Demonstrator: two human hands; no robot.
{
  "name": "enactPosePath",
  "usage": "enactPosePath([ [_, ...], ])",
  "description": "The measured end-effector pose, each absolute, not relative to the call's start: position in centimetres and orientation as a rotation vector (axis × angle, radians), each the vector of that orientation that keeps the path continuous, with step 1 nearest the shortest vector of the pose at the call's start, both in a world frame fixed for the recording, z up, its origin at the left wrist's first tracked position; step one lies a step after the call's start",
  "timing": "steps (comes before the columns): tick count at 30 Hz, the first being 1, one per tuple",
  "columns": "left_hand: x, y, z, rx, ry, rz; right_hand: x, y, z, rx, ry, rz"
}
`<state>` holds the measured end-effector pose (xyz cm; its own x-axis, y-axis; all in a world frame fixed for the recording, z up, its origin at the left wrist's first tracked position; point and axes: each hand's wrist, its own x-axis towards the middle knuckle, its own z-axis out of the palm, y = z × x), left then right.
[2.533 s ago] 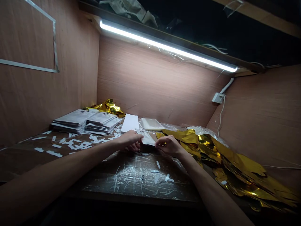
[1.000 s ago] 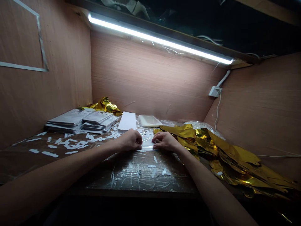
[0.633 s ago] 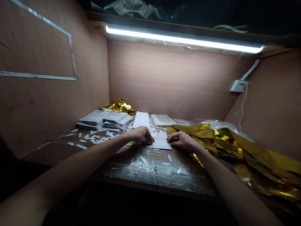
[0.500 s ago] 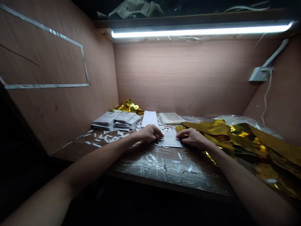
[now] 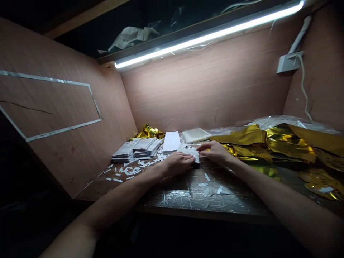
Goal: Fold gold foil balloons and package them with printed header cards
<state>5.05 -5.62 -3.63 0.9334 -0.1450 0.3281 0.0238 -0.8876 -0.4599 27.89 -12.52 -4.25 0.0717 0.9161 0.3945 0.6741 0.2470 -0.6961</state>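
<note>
A small flat printed packet (image 5: 189,150) lies on the scratched, film-covered tabletop (image 5: 188,195). My left hand (image 5: 178,163) rests on its near left part with fingers flat and together. My right hand (image 5: 214,152) touches its right edge with curled fingertips. Both forearms reach in from the bottom of the view. Part of the packet is hidden under my left hand.
Two stacks of printed packets (image 5: 137,148) sit at the left, a white card stack (image 5: 172,141) and clear bags (image 5: 195,134) behind. Crumpled gold foil (image 5: 271,143) fills the right side, more gold foil (image 5: 149,131) at the back corner. White paper strips (image 5: 126,172) litter the table.
The packet went from lifted between both hands to lying flat. My left hand slid onto its top. The camera swung left and tilted.
</note>
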Motion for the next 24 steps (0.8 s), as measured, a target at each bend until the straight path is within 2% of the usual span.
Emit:
enactPosePath([
  [4, 4.5, -5.6, -1.8, -2.427, -0.018, -0.678, 28.6, -12.3, -3.8, -1.475, -1.541, 0.151],
  [9, 1.3, -3.0, 3.0, -2.189, -0.271, -1.092, 30.1, -11.8, -3.9, -1.696, -1.542, -0.04],
  [13, -3.1, 1.3, 5.7, -2.164, -0.633, -1.17, 30.3, -11.5, -4.2, -1.825, -1.677, -0.076],
  [16, -6.5, 4.3, 5.2, -2.246, -0.945, -1.075, 30.0, -11.6, -4.1, -1.836, -1.7, -0.045],
  [24, -11.7, 8.2, 0.1, -2.494, -1.043, -0.856, 29.5, -12.2, -3.8, -1.82, -1.753, 0.067],
])
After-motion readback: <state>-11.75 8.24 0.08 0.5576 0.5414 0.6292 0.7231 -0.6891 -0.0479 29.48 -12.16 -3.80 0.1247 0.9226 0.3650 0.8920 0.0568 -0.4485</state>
